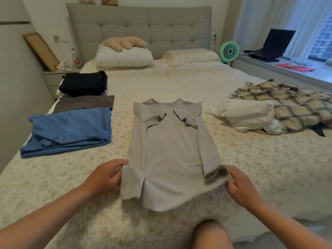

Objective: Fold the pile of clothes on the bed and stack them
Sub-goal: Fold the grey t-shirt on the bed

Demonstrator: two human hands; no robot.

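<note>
Near the foot of the bed [179, 83], a grey long-sleeved top [168, 150] is lying flat on the patterned cover, neckline toward the headboard, both sleeves folded in over the body. I am seeing the left hand [106, 175] pinching the bottom left corner of the top, thumb and fingertips closing on the cuff and hem there. The right hand [240, 184] is gripping the bottom right corner, fingers curling around the cloth; that corner is lifting off the bed and looking blurred. Hem sagging toward the camera between the two hands.

Left of the top, well apart from it, folded clothes are sitting in a row along the bed's left edge: a blue folded garment [70, 130] nearest, a dark grey folded garment [84, 103] just behind and touching it, then a black stack [84, 83] further back.

On the right side, unfolded items are lying in a heap: a white garment [248, 114] in front, a plaid shirt [287, 103] behind and partly under it.

Two pillows [124, 56] are resting at the headboard. A green fan [229, 51] is standing beside the bed, a laptop [273, 45] on the window ledge. A bare knee [212, 234] is showing at the bottom edge.
</note>
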